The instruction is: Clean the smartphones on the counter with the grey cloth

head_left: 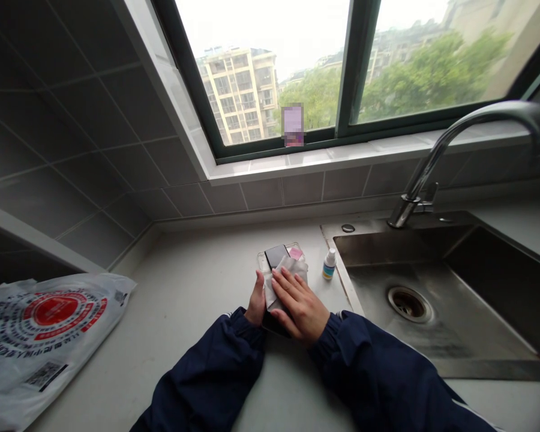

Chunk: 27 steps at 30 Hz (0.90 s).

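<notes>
The dark phone (275, 257) lies on the pale stone countertop (184, 282) just left of the steel sink (400, 246), with the pale cloth wipe (284, 282) spread across its face. The right hand (299, 306) rests over the wipe, open and flat, its fingers spread and not closed on anything. The left hand (255, 300) stands against the phone's near-left edge, but its fingers are out of sight, so I cannot tell whether it is clasping. A steady hold at that edge and even pressure through the flat fingers seem best here, as they keep the phone from skating. Beneath the phone's far end, nearer the sink, sits a clear plastic sleeve (265, 261) with a pink tag (296, 253). A small white-capped bottle (329, 265) stands between it and the sink's rim, close enough to the right hand to be knocked. Left of the sink, well apart, lies a white plastic bag (40, 342) printed with a red seal.
</notes>
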Each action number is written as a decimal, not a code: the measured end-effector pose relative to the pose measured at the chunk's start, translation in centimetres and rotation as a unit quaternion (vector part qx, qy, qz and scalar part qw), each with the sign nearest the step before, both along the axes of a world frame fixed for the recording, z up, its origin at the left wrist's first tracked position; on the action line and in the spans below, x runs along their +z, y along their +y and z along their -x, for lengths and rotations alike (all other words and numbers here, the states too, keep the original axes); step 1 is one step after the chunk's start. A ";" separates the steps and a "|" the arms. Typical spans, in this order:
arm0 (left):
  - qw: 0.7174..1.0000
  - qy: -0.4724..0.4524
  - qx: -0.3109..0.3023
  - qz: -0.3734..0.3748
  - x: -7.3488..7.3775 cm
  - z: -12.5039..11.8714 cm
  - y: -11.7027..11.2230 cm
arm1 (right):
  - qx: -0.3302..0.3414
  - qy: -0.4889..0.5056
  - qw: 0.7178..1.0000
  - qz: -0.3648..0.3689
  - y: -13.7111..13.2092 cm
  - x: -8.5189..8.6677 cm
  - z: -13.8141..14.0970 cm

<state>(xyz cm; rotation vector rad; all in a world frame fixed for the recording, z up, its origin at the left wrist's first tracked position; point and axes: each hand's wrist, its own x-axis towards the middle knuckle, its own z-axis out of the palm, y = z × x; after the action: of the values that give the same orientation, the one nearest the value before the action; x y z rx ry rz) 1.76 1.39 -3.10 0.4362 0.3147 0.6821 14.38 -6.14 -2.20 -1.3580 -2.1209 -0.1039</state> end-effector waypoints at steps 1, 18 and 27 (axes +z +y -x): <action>1.000 0.000 -0.002 -0.003 0.1 0.0 0.0 | -0.001 0.001 1.000 0.001 0.0 0.0 0.0; 1.000 -0.010 -0.017 -0.020 0.8 -0.4 -0.4 | -0.020 0.029 0.999 -0.007 0.1 -0.6 0.1; 0.999 -0.002 -0.026 -0.034 0.6 -0.2 -0.1 | -0.016 0.036 0.999 0.004 0.0 -0.2 0.0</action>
<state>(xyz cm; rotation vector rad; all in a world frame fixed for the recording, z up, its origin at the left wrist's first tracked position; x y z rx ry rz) 1.96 1.24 -2.48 0.5056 0.2772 0.6447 14.38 -6.15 -2.43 -1.3809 -2.0422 -0.0597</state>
